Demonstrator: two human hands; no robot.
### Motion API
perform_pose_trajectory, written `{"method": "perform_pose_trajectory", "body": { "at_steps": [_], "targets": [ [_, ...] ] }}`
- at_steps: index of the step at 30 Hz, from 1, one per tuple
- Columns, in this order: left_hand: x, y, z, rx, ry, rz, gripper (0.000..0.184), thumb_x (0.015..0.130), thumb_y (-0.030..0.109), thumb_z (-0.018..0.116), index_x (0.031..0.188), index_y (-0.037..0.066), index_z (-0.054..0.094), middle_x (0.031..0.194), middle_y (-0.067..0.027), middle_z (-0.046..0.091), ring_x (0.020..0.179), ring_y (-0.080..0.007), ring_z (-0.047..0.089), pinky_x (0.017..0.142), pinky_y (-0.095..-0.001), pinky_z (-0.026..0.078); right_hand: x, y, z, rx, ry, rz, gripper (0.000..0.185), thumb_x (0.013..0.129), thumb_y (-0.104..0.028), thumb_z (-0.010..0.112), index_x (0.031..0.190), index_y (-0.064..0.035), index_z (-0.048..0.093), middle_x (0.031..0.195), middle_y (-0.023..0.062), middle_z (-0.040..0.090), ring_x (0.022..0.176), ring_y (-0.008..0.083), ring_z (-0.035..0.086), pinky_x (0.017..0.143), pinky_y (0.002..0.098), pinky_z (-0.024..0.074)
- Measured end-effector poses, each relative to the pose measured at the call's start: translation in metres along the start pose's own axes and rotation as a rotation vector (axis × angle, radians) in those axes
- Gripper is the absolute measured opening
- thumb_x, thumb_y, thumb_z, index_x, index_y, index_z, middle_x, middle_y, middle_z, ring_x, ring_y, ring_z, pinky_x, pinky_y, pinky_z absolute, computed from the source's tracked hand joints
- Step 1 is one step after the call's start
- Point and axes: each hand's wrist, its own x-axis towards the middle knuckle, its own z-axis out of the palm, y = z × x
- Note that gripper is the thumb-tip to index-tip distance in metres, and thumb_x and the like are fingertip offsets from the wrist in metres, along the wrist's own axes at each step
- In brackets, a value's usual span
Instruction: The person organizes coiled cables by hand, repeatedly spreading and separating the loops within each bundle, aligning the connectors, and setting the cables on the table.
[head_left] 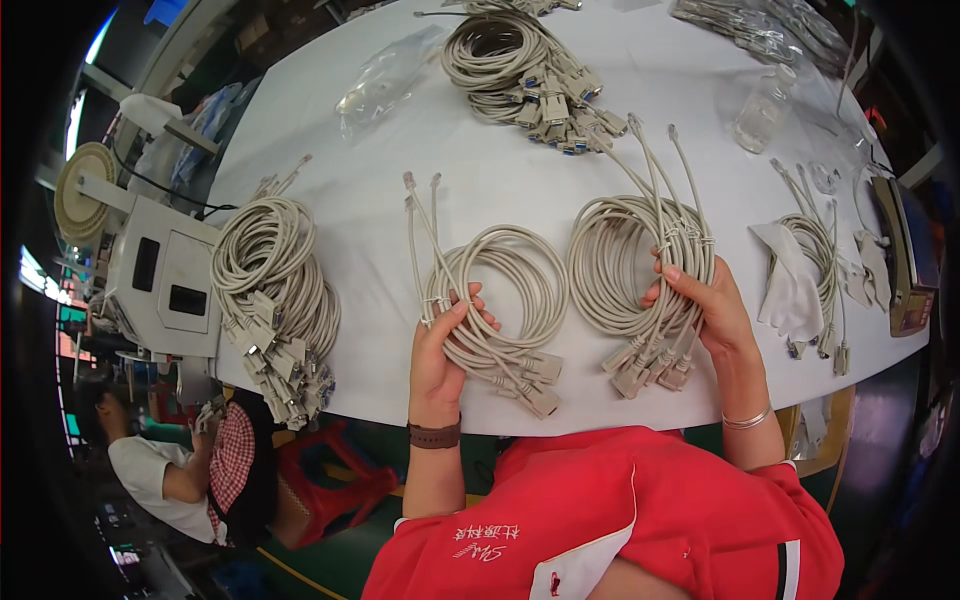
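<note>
My left hand [440,355] is closed round one side of a coiled beige cable bundle [525,240], where a tie binds the loops. Its small clear plugs point up past my fingers, and its grey serial connectors [540,385] hang at the lower right. My right hand [715,305] grips a thicker coiled cable bundle [610,225] at its right side, near the ties. Several plug ends rise above that coil, while grey connectors [640,375] sit at its bottom. The two coils are side by side, close together, over the white table [380,390].
Piled cable coils [265,245] lie at the left beside a white machine [160,270]; another heap [500,60] is at the back. On the right are a cable with white cloth [790,285], a clear bottle [765,110] and a box-like device [908,255]. A person [180,470] sits at lower left.
</note>
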Motion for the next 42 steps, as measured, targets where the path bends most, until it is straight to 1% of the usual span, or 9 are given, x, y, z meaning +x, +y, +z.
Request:
{"method": "perform_pose_trajectory", "body": {
  "at_steps": [8,11,15,19,20,31,34,38,42],
  "targets": [
    [-0.008,0.005,0.018,0.142,0.018,0.048,0.032,0.089,0.010,0.061,0.118,0.000,0.053,0.096,-0.0114,0.066,0.083,-0.0207,0.066,0.070,-0.0327,0.056,-0.005,0.001,0.013,-0.060,0.040,-0.020,0.032,0.086,-0.015,0.064,0.111,0.0027,0.056,0.075,0.0074,0.064,0.068,0.0165,0.066,0.065,0.0287,0.0548],
    [-0.010,0.001,0.043,0.158,-0.065,0.124,0.034,0.087,0.008,0.065,0.115,-0.003,0.051,0.097,-0.0104,0.063,0.082,-0.0173,0.064,0.070,-0.0317,0.056,-0.012,-0.003,0.036,-0.129,0.029,-0.018,0.030,0.086,-0.017,0.066,0.109,0.0009,0.059,0.073,0.0046,0.064,0.066,0.0104,0.060,0.061,0.0242,0.0497],
    [-0.015,-0.023,0.077,0.340,-0.186,0.144,0.029,0.087,0.007,0.066,0.109,-0.006,0.055,0.091,-0.0083,0.063,0.078,-0.0151,0.063,0.070,-0.0302,0.055,-0.017,0.000,0.069,-0.372,-0.283,-0.098,0.035,0.083,-0.012,0.071,0.113,0.0014,0.058,0.088,0.0048,0.065,0.074,0.0096,0.061,0.067,0.0254,0.0500],
    [-0.014,-0.011,0.085,0.176,-0.215,0.067,0.026,0.091,0.010,0.062,0.109,-0.007,0.056,0.093,-0.0139,0.067,0.085,-0.0186,0.067,0.071,-0.0308,0.056,-0.008,0.004,0.061,-0.092,-0.192,-0.060,0.029,0.084,-0.008,0.069,0.108,0.0030,0.059,0.090,0.0075,0.066,0.080,0.0148,0.066,0.070,0.0275,0.0538],
    [-0.011,-0.010,0.075,0.213,-0.257,0.085,0.021,0.095,0.010,0.055,0.109,-0.005,0.055,0.090,-0.0160,0.068,0.084,-0.0244,0.069,0.071,-0.0334,0.058,-0.007,0.003,0.054,-0.084,-0.147,-0.047,0.028,0.084,-0.008,0.069,0.108,0.0034,0.059,0.090,0.0079,0.066,0.080,0.0165,0.067,0.069,0.0281,0.0549],
    [-0.014,-0.009,0.053,0.319,-0.115,0.225,0.023,0.094,0.013,0.055,0.112,-0.001,0.048,0.079,-0.0129,0.065,0.078,-0.0270,0.069,0.071,-0.0348,0.055,-0.007,0.005,0.022,0.016,0.014,-0.059,0.024,0.083,-0.008,0.069,0.101,0.0045,0.058,0.089,0.0097,0.065,0.079,0.0209,0.069,0.069,0.0320,0.0578],
    [-0.017,-0.006,0.052,0.233,-0.116,0.189,0.025,0.094,0.013,0.056,0.114,0.000,0.048,0.083,-0.0146,0.066,0.078,-0.0244,0.068,0.071,-0.0319,0.054,-0.007,0.004,0.020,0.022,0.019,-0.054,0.024,0.083,-0.008,0.069,0.101,0.0045,0.059,0.089,0.0098,0.065,0.079,0.0210,0.069,0.070,0.0323,0.0579],
    [-0.017,-0.006,0.049,0.299,-0.104,0.205,0.027,0.093,0.016,0.058,0.112,-0.001,0.052,0.085,-0.0083,0.062,0.077,-0.0186,0.065,0.070,-0.0314,0.054,-0.008,0.005,0.019,0.020,0.038,-0.042,0.024,0.083,-0.008,0.069,0.102,0.0041,0.059,0.089,0.0096,0.065,0.079,0.0200,0.068,0.070,0.0312,0.0571],
    [-0.017,-0.008,0.074,0.412,-0.171,0.234,0.028,0.091,0.018,0.062,0.109,-0.003,0.057,0.086,-0.0045,0.062,0.075,-0.0116,0.061,0.068,-0.0274,0.051,-0.011,0.006,0.038,-0.204,-0.060,-0.085,0.025,0.083,-0.009,0.070,0.103,0.0029,0.060,0.086,0.0069,0.065,0.077,0.0155,0.066,0.069,0.0275,0.0539]
  ]
}}
